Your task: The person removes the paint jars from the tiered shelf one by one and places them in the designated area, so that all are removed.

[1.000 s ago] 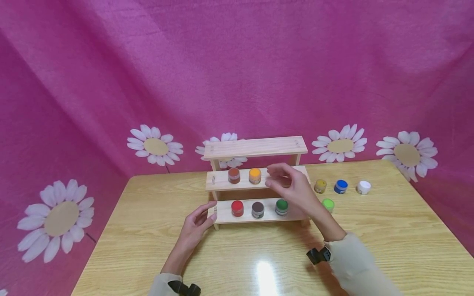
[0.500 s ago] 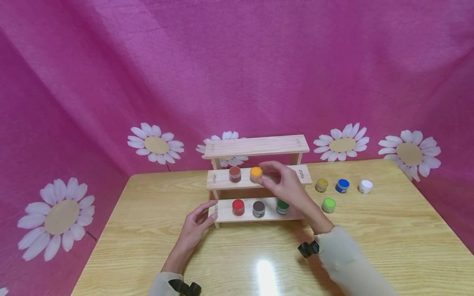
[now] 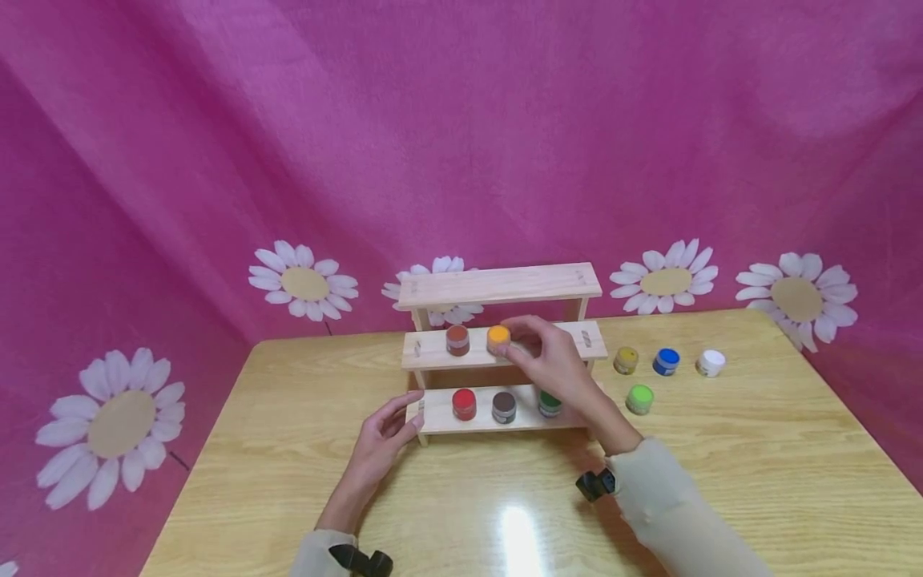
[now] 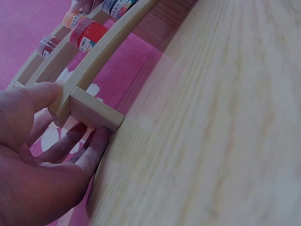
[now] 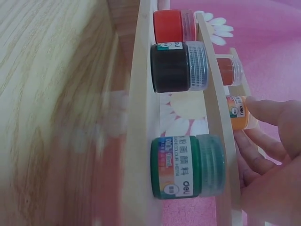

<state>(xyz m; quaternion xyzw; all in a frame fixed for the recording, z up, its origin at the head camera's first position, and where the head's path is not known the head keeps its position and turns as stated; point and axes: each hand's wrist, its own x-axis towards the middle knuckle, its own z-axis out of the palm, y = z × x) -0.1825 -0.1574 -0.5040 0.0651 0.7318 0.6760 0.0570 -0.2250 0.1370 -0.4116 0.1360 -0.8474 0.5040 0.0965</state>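
Observation:
A three-step wooden display rack (image 3: 497, 280) bears small paint jars. My right hand (image 3: 554, 362) pinches the orange-yellow paint jar (image 3: 497, 337) between thumb and fingers on the middle step; the right wrist view shows its label (image 5: 236, 107). To its left stands a brown-red jar (image 3: 457, 340). On the bottom step are a red jar (image 3: 465, 404), a dark brown jar (image 3: 504, 407) and a green jar (image 3: 550, 402), partly hidden by my right hand. My left hand (image 3: 382, 433) grips the left end of the bottom step, its thumb (image 4: 44, 95) against the board, fingers by the leg.
On the table (image 3: 750, 449) right of the rack stand an ochre jar (image 3: 626, 361), a blue jar (image 3: 667, 361), a white jar (image 3: 711, 363) and a light green jar (image 3: 639, 399). A pink cloth (image 3: 461, 144) with daisies hangs behind.
My right hand has moved left along the middle step and taken hold of the orange-yellow jar. The left hand has stayed at the rack's end.

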